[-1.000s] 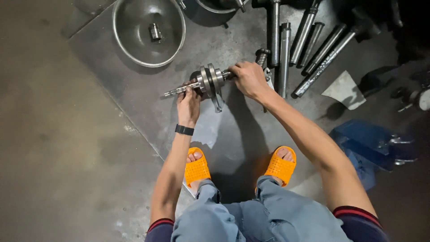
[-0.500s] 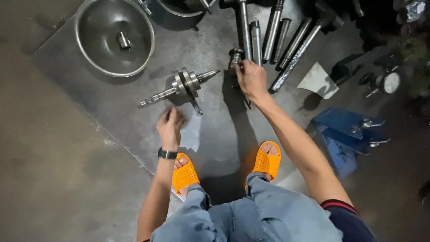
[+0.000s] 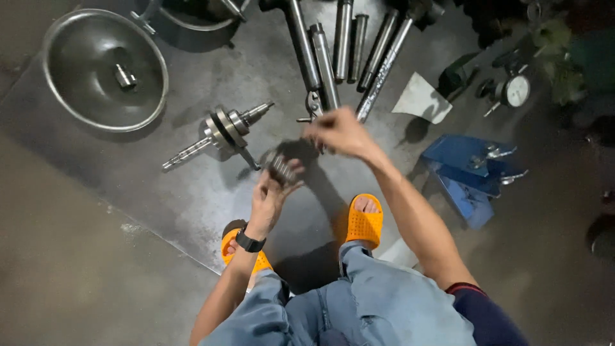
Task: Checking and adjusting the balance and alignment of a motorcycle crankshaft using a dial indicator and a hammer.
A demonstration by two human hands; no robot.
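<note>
Head view looks straight down on me crouching over a steel plate (image 3: pixel 192 192). My left hand (image 3: pixel 272 192) is raised in front of my knees, palm up, fingers curled around a small dark ribbed part (image 3: pixel 280 168); it blurs, so I cannot tell exactly what it is, only that I have it in a closed hold. My right hand (image 3: pixel 339 131) is up and ahead of it, just to the right, fingers pinched together at a small metal piece (image 3: pixel 312 106); whether it actually clamps that piece I cannot tell. The two hands are near but apart, the right one farther from my body.

A crankshaft (image 3: pixel 221 131) lies on the plate to the left of both hands, untouched, its long axis running from lower left to upper right, threaded end low and tapered end high. My left hand is the nearer one to it. Beyond the right hand, several long steel shafts (image 3: pixel 327 64) lie side by side. A round metal bowl (image 3: pixel 77 112) sits at far left.
</note>
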